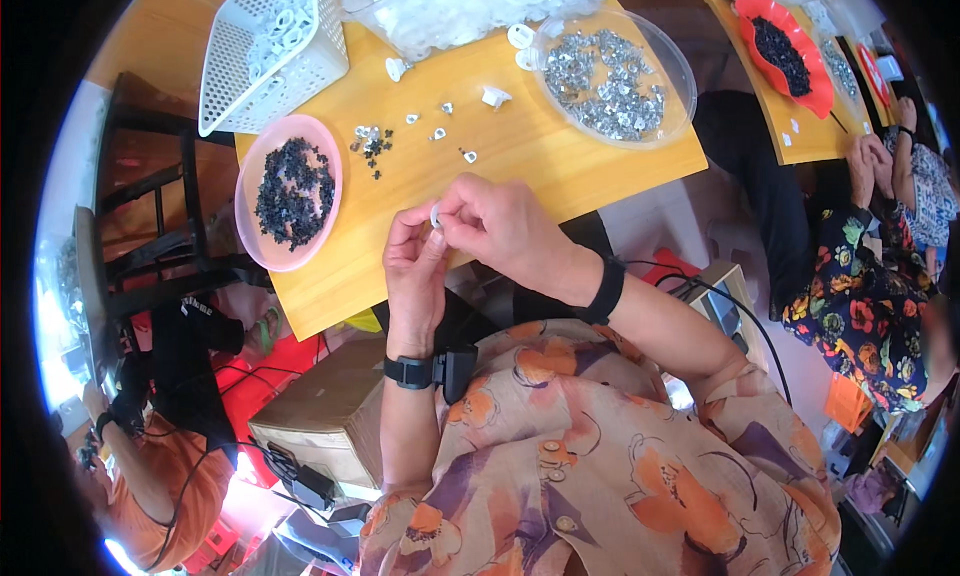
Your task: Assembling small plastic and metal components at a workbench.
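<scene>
Close together over the front of the wooden table, my two hands meet at a small round white plastic part [435, 216]. My left hand [412, 266] pinches it between thumb and fingers. My right hand [505, 226] is closed on it from the other side, its fingertips partly hiding it. Beyond my hands lie several loose small metal pieces [438, 134] with white bits. A little heap of black clips [376, 154] is beside them. To the left stands a pink bowl [336, 191] of small black clips.
A white perforated basket [222, 96] of white rings stands at the back left. Behind is a clear bin [385, 34] of white plastic parts; a clear round tray [688, 86] of metal pieces sits right. People work at both sides. A cardboard box [315, 396] is below left.
</scene>
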Demonstrator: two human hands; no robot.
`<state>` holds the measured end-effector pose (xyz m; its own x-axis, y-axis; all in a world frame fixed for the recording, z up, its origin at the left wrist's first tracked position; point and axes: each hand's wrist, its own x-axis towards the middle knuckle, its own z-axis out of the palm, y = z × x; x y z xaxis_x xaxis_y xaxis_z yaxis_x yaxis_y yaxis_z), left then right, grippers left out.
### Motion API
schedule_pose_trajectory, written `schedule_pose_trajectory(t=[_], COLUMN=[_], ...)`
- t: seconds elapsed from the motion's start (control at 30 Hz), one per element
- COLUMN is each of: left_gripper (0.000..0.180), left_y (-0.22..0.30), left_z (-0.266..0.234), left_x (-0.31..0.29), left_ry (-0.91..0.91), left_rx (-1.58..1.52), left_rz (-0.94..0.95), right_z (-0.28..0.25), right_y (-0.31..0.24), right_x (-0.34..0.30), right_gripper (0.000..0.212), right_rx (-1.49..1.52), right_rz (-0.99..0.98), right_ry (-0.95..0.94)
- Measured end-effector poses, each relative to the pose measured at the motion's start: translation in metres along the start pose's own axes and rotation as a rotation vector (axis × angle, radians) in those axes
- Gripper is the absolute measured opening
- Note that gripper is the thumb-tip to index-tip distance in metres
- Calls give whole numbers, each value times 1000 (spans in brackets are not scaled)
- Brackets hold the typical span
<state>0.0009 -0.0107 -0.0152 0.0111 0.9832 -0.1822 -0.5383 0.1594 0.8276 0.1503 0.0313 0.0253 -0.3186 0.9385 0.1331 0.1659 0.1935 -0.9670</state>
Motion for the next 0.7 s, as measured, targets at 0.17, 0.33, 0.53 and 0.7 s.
schedule_pose_trajectory(t=[0.17,0.33,0.53,0.7], left_gripper=[24,24,22,23], left_y=[-3,-5,-5,-2], left_z=[-2,-5,-5,-4], left_x=[-1,-1,-7,-8], left_ry=[-42,-28,-57,-108], left_rx=[-11,5,-20,-42], left_rz=[22,40,32,15], right_z=[3,11,8,3], right_y=[3,6,-5,-11], right_x=[-4,-7,-13,-13], right_gripper=[17,15,13,11], right_rx=[7,-21,231,245], right_rz=[-41,-79,159,146], right_ry=[29,110,-5,-68])
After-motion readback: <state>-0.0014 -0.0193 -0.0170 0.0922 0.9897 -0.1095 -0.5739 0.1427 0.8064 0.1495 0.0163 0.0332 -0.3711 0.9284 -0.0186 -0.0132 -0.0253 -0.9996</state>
